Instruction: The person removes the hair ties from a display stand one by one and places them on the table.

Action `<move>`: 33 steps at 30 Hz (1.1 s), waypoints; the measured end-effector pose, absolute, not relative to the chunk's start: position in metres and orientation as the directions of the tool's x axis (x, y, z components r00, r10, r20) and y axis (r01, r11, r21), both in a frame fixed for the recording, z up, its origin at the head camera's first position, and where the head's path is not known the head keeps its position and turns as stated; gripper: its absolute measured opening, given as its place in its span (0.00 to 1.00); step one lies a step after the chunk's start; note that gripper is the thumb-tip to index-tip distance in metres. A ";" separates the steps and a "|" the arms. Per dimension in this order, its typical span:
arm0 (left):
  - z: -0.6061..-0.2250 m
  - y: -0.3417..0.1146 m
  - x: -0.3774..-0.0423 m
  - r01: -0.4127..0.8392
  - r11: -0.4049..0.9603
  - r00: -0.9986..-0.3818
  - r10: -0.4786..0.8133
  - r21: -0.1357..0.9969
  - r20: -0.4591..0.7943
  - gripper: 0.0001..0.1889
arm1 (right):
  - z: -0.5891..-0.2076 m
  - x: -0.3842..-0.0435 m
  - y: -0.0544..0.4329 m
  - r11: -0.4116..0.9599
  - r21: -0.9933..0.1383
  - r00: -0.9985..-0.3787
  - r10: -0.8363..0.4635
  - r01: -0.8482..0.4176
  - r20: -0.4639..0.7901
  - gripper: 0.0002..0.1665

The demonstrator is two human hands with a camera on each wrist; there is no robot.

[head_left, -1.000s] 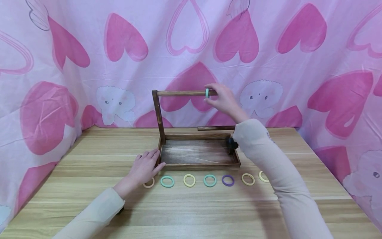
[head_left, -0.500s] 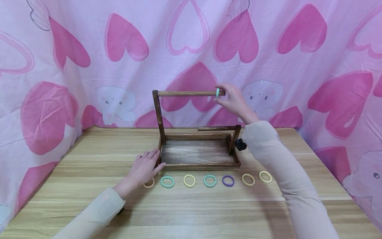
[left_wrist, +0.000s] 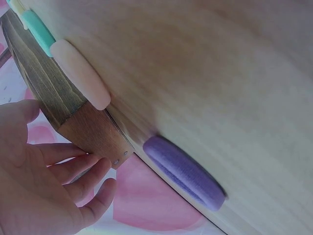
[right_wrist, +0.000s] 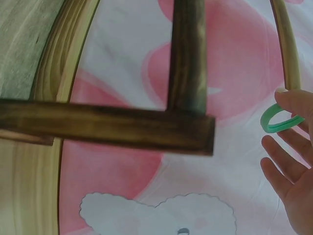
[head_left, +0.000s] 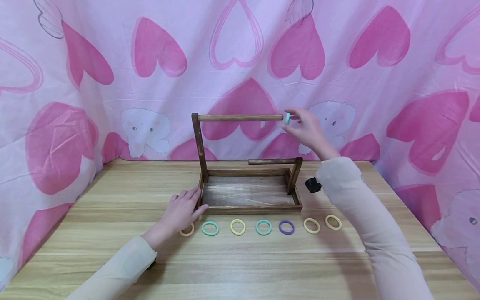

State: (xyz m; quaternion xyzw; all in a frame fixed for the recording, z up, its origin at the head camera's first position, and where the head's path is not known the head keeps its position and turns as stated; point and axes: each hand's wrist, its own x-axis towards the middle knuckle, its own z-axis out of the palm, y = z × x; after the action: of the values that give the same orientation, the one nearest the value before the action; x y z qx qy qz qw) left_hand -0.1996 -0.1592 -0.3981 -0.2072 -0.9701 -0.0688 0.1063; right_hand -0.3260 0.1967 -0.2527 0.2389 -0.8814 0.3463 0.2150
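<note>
In the head view, my right hand (head_left: 307, 130) pinches a mint-green hair tie (head_left: 287, 118) between thumb and fingers. It stands just off the free right end of the upper wooden bar (head_left: 240, 118). The right wrist view shows this green hair tie (right_wrist: 269, 120) as a round loop below the bar's end (right_wrist: 292, 81). My left hand (head_left: 183, 208) rests on the left end of the dark wooden tray (head_left: 255, 210) that carries the bars. Seen from the left wrist, its fingers (left_wrist: 98, 188) lie lightly against the tray's end wall (left_wrist: 98, 132), the thumb by the long side.
A lower bar (head_left: 271, 161) on a short post points left over the tray. Several hair ties lie in a row before it, including a purple one (head_left: 286, 227) and a yellow one (head_left: 238, 227). Another purple hair tie (left_wrist: 183, 171) shows beside the left hand. A patterned curtain (head_left: 240, 50) hangs behind.
My right hand has drawn the green hair tie rightward along the upper bar and off its free end. The left hand has stayed at the tray.
</note>
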 end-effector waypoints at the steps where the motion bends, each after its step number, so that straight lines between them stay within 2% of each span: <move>1: -0.398 -0.159 -0.200 0.417 0.904 -0.892 0.387 0.090 0.235 0.31 | -0.254 -0.325 0.198 0.636 -0.516 -0.792 -0.272 -0.574 0.547 0.28; 17: -0.398 -0.159 -0.199 0.418 0.904 -0.891 0.388 0.088 0.237 0.31 | -0.274 -0.317 0.216 0.633 -0.594 -0.858 -0.250 -0.496 0.450 0.28; 33: -0.399 -0.159 -0.200 0.420 0.904 -0.888 0.390 0.084 0.243 0.30 | -0.297 -0.304 0.236 0.599 -0.608 -0.849 -0.295 -0.521 0.438 0.31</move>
State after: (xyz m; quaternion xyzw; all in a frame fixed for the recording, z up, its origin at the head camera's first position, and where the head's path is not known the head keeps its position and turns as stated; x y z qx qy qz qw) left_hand -0.1997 -0.1591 -0.3985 -0.2089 -0.9693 -0.0671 0.1110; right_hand -0.3043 0.2356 -0.2967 0.2314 -0.8819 0.3834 0.1477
